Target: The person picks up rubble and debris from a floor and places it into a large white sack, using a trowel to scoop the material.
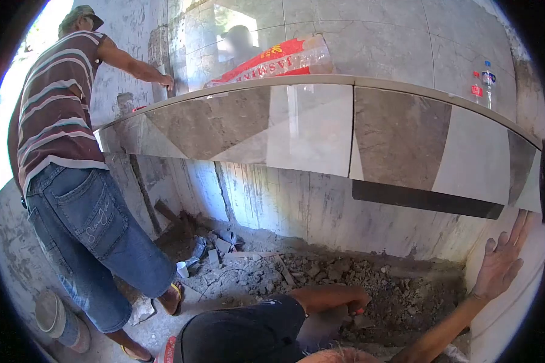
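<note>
At the lower middle, my left hand [358, 299] comes out of a black sleeve [242, 333] and is closed low over the rubble [399, 296]. A bit of red shows under its fingers, apparently part of a red-handled tool [360, 311]; the rest is hidden or blurred. At the right, my right hand [499, 266] is raised with its fingers apart, holding nothing. It is against or close to the pale side wall [496, 314], below the tiled counter front [406, 142]; contact cannot be made out.
A co-worker in a striped top [63, 103] stands at left, one arm stretched to the wall above the counter. A red-and-clear bag [278, 60] and two bottles [488, 85] [476, 88] stand on the counter. A bucket [57, 320] and white cup [182, 270] are on the floor.
</note>
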